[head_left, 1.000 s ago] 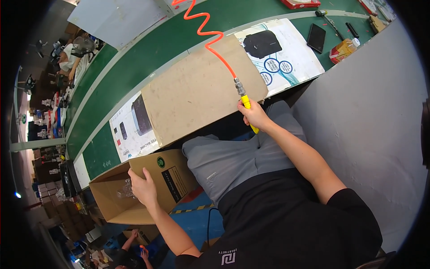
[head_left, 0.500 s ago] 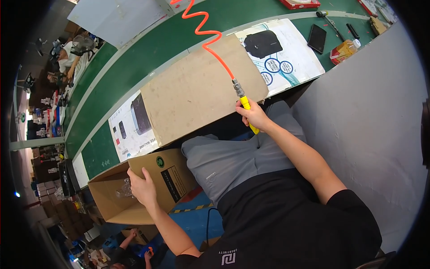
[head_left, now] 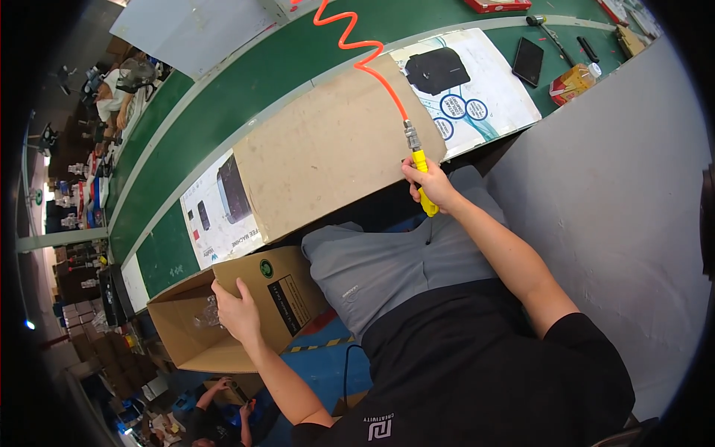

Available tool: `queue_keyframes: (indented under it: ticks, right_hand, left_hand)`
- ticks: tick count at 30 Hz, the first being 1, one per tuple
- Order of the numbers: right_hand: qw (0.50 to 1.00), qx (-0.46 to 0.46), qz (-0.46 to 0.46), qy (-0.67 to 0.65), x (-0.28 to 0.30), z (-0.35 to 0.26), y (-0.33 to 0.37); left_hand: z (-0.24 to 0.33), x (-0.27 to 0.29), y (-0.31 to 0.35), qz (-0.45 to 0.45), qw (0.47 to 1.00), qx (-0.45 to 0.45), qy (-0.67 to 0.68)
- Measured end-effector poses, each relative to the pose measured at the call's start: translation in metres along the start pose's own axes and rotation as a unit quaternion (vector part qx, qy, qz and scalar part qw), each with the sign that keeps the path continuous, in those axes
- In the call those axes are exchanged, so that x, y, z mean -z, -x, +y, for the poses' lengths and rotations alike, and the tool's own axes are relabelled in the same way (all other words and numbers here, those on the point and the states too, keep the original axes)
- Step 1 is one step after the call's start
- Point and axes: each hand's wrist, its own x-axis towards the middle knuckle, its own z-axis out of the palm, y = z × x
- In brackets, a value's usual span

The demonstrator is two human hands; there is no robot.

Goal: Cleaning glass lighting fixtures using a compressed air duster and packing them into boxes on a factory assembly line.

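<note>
Left hand: the left hand (head_left: 238, 311) is holding the edge of the open cardboard box (head_left: 294, 264) at the lower left of the frame; the thumb is standing apart from the fingers, and the wall is sitting between them.

Right hand: the right hand (head_left: 436, 188), right of the centre, is gripping the yellow tool (head_left: 428, 205); its fingers are curling closely around the handle.

Yellow tool: it is slanting just right of the centre, and its thin dark rod is pointing down over the grey trousers (head_left: 380, 276).

Orange hose: the coiled orange hose (head_left: 393, 91) is running from the top of the frame to the metal coupling (head_left: 412, 138) at the tool's upper end.

Open box: its mouth is facing the left side; inside, something clear, maybe plastic, is lying, but I cannot tell its form.

Table: on the green table (head_left: 246, 89), a brown cardboard sheet (head_left: 328, 141) is covering the middle, with white printed panels (head_left: 495, 71) showing at both ends.

Upper right: a black phone (head_left: 528, 61) is lying near a bottle (head_left: 573, 84) with a white cap.

Lower left: a co-worker (head_left: 212, 421) is handling something, too small for telling.
</note>
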Motion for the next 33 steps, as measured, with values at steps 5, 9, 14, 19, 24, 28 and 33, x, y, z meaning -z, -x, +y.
queue_keyframes:
  ticks: [5, 9, 14, 19, 24, 28, 33]
  right_hand:
    - [1.000, 0.001, -0.007, 0.002, -0.0030, -0.0002, 0.0036]
    - [1.000, 0.003, -0.009, -0.007, -0.0010, -0.0005, 0.0048]
    - [1.000, 0.010, -0.013, -0.011, 0.0030, -0.0025, 0.0049]
    - [1.000, 0.007, -0.011, -0.013, 0.0030, -0.0017, 0.0037]
    - [1.000, 0.014, -0.013, -0.014, 0.0032, 0.0004, 0.0039]
    - [1.000, 0.016, -0.016, -0.014, 0.0021, 0.0004, 0.0044]
    - [1.000, 0.015, -0.008, -0.002, 0.0017, -0.0001, 0.0040]
  left_hand:
    - [-0.0001, -0.0004, -0.0003, 0.003, 1.000, 0.003, -0.008]
    - [-0.0009, 0.0005, -0.0016, 0.001, 1.000, 0.004, -0.012]
    - [0.0014, 0.0005, -0.0008, -0.004, 1.000, 0.006, 0.001]
    - [-0.0010, -0.0011, -0.0005, 0.004, 1.000, 0.001, -0.001]
    - [-0.0025, -0.0019, -0.0005, 0.009, 1.000, -0.004, -0.004]
    - [-0.0028, -0.0014, -0.0005, 0.008, 1.000, -0.004, -0.005]
    - [0.0040, 0.0025, 0.0002, -0.007, 1.000, 0.009, -0.003]
